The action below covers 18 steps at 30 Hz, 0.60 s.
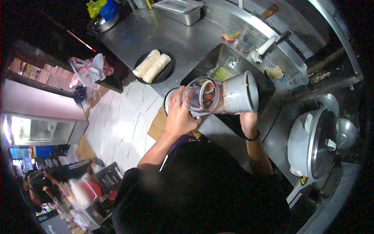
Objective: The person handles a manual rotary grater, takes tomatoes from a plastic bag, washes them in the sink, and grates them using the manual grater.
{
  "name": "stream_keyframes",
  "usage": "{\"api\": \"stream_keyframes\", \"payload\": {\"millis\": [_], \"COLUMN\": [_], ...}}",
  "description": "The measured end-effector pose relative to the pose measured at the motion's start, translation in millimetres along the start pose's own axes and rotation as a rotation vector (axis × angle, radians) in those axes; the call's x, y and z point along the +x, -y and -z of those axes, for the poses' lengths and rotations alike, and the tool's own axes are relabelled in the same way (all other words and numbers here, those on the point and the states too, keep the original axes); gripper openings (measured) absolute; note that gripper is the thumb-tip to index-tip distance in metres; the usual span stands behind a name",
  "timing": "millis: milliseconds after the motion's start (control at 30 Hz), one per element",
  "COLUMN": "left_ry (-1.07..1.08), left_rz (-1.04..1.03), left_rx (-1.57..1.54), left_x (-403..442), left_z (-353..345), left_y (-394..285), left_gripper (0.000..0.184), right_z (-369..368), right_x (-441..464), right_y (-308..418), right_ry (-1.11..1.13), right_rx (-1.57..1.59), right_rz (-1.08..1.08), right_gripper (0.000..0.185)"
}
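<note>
My left hand (pixel 177 115) is wrapped round the side of a clear jar (pixel 191 93), whose round mouth faces up toward me. Red and dark bits cling inside it. Against the jar's right side is a light grey cylindrical container (pixel 238 93), lying tilted, with reddish smears on its wall. My right hand (pixel 248 124) grips this container from below; part of the fingers is hidden behind it. Both things are held over a dark sink basin (pixel 202 64). Inside the basin sits a clear tub with greenish liquid (pixel 223 73).
On the steel counter (pixel 124 37), a dark plate (pixel 170 74) carries two rolled wraps (pixel 156 66). A tap (pixel 265 50) and a sponge (pixel 230 35) are behind the sink. A white rice cooker (pixel 304 140) stands at right. Another person (pixel 50 177) is at lower left.
</note>
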State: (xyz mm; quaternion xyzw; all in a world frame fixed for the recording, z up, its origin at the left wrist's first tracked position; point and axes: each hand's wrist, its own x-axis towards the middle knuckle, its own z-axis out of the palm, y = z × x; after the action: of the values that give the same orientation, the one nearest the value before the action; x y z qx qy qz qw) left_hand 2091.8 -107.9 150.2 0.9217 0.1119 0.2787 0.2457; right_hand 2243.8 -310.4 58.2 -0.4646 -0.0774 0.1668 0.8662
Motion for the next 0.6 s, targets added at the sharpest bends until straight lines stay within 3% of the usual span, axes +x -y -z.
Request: {"api": "stream_keyframes", "payload": {"millis": [33, 300, 500, 567, 600], "left_ry": [-0.003, -0.114, -0.194, -0.243, -0.283], "left_rz": [0.010, -0.053, 0.019, 0.267, 0.253], "left_rx": [-0.018, 0.140, 0.411, 0.219, 0.343], "left_x": [-1.9, -30.9, -112.3, -154.7, -178.5], "left_z": [0.2, 45.0, 83.4, 95.2, 95.8], "left_y": [0.7, 17.2, 61.5, 65.4, 72.4], "left_gripper": [0.089, 0.085, 0.079, 0.080, 0.085], "right_z": [0.8, 52.0, 15.9, 0.0, -1.2], "right_x": [3.6, 15.7, 11.7, 12.1, 16.4], "right_y": [1.0, -21.1, -72.9, -107.4, -129.4], "right_ry": [-0.014, 0.105, 0.340, 0.457, 0.519], "right_rx": [0.071, -0.512, -0.696, -0.735, -0.761], "right_rz": [-0.035, -0.086, -0.109, -0.114, -0.118], "right_gripper": [0.038, 0.038, 0.038, 0.038, 0.038]}}
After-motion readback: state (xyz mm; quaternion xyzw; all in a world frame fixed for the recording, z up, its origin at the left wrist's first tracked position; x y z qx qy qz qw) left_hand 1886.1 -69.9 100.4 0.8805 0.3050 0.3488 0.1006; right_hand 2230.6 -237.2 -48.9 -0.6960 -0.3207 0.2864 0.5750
